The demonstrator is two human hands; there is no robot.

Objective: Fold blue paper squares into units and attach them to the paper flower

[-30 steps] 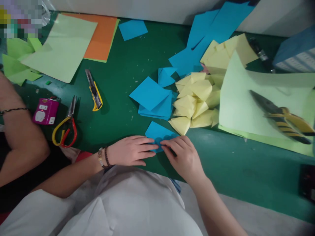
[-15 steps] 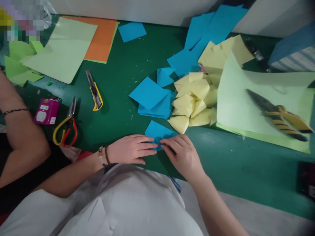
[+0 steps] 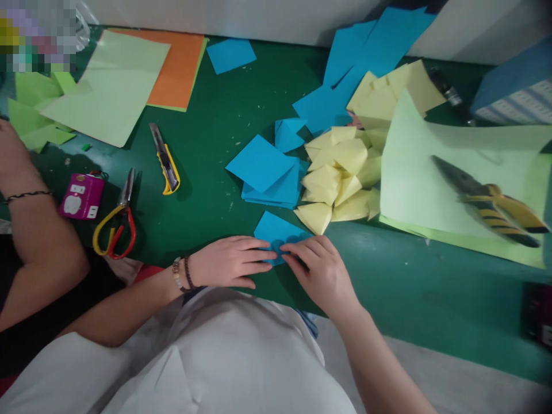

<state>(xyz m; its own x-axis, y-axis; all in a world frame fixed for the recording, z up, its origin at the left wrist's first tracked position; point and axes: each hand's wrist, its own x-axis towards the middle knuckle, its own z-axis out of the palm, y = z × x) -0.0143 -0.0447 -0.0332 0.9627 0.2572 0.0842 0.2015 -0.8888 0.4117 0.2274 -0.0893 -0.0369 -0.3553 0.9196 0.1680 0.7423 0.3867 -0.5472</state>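
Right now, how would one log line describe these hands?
left hand: flat on blue paper | right hand: touching same paper | nearby: folded yellow pieces, blue stack

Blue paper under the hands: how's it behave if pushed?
The blue paper looks thin, so probably light. It likely holds creases, if its stock matches the folded yellow pieces. Pushed, it may slide easily, since the table looks smooth.

The table [image 3: 207, 155] is green, with little pale specks [image 3: 406, 263] on it. A whitish wall [image 3: 207, 17] stands along its far edge, with grey shadows in places. Past the near edge, the floor [image 3: 414, 368] is light grey. Soft light makes the table a bit shiny.
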